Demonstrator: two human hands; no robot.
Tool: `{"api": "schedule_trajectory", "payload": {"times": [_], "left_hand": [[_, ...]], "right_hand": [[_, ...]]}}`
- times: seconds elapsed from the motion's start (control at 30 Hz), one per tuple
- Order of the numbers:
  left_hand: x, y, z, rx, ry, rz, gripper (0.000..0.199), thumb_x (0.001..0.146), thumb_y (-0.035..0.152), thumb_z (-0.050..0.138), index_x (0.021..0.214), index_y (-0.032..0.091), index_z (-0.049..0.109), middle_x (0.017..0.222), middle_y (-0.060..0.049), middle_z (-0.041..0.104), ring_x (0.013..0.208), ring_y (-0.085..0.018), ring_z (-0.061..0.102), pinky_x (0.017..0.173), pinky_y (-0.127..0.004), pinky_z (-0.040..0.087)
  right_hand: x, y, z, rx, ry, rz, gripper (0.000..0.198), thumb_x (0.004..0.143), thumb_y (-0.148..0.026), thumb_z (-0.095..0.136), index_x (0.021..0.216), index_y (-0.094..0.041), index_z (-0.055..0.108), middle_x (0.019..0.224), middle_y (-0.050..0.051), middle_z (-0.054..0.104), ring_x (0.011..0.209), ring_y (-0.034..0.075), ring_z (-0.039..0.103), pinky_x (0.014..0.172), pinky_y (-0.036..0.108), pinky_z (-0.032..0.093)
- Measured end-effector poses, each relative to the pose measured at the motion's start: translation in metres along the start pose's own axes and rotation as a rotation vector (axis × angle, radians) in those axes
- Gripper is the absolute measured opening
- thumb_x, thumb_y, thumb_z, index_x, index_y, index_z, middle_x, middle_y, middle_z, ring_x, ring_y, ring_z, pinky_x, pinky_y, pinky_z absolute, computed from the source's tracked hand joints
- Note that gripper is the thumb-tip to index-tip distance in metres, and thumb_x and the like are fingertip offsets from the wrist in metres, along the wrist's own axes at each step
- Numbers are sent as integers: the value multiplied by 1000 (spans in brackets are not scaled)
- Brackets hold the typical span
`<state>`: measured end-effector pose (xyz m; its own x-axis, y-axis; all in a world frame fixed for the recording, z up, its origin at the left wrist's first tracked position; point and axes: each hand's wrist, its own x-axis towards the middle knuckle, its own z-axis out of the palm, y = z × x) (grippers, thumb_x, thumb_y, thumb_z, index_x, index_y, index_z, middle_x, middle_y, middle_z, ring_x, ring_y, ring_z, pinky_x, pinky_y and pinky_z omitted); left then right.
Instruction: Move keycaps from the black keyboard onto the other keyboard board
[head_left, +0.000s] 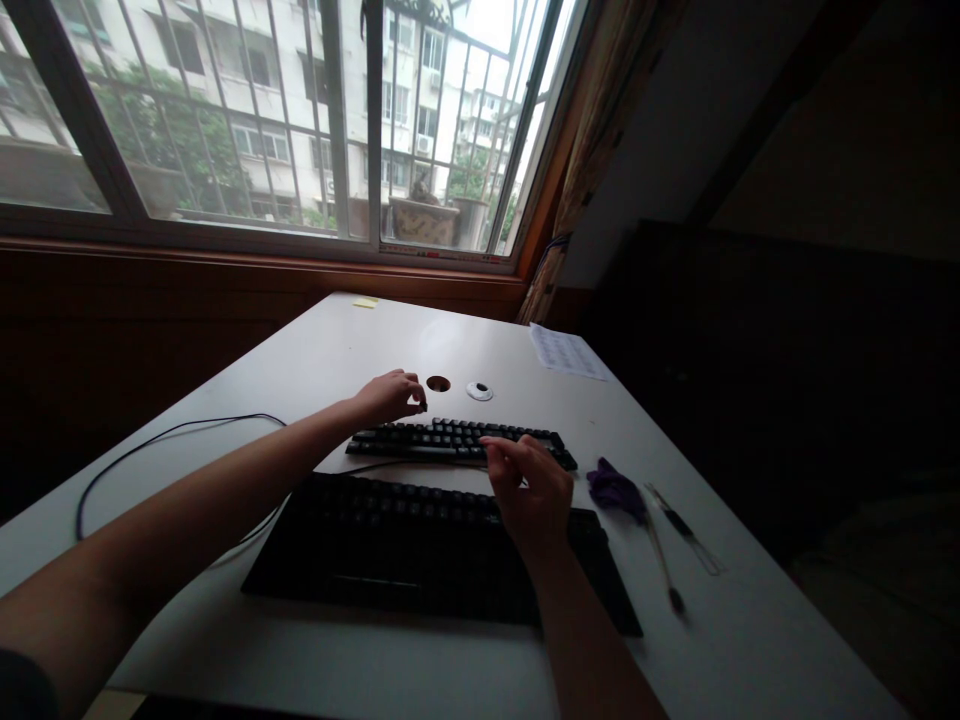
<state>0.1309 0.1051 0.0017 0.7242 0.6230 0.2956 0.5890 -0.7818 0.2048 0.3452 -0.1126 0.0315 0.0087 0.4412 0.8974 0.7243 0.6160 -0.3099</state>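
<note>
My left hand (391,395) pinches a small black keycap (423,406) between thumb and fingers, above the left part of a block of black keycaps in rows (457,440). Whether those keycaps lie loose or sit on a board, I cannot tell. My right hand (532,485) is over the right side, thumb and forefinger brought together near the front row; what they hold, if anything, is too small to see. Closer to me lies a wide black keyboard (450,560), partly covered by my right hand and forearm. Its surface is very dark.
Right of the keyboard lie a purple cloth (615,488), a thin brush (664,565) and a wire keycap puller (684,527). Behind are a cable hole (438,384), its white cover (480,391), printed paper (568,352) and a yellow note (365,302). A black cable (150,440) loops at left.
</note>
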Motion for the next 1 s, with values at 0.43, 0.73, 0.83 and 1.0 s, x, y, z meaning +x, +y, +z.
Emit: {"api": "schedule_trajectory", "payload": {"times": [0.43,0.73,0.83,1.0], "left_hand": [[-95,48,-56,-297,55,127,11,92,26,73,100,21,78,99,-6,72,87,-18,67,76,-27,55],[-158,102,-45,-128,-23,134,22,86,14,80,106,25,77,107,-4,71,101,-23,61,86,-34,53],[-162,108,-43,-91,-9,129,23,87,12,79,106,24,76,107,-4,70,102,-23,61,85,-34,53],[-164,113,-41,-7,-7,142,23,87,11,79,106,24,78,105,-4,70,100,-24,60,82,-33,53]], "right_hand": [[-2,2,3,0,-34,-13,14,97,-17,64,96,-20,77,60,-4,55,56,12,51,55,27,44],[-5,1,9,4,-64,-50,12,97,-17,64,95,-20,76,58,-6,52,54,12,49,57,26,44],[-6,2,9,12,-81,-47,12,97,-17,64,95,-19,76,59,-5,52,55,13,50,55,26,42],[-6,3,10,18,-99,-47,12,98,-17,64,96,-20,75,59,-5,52,55,12,50,55,26,42]]}}
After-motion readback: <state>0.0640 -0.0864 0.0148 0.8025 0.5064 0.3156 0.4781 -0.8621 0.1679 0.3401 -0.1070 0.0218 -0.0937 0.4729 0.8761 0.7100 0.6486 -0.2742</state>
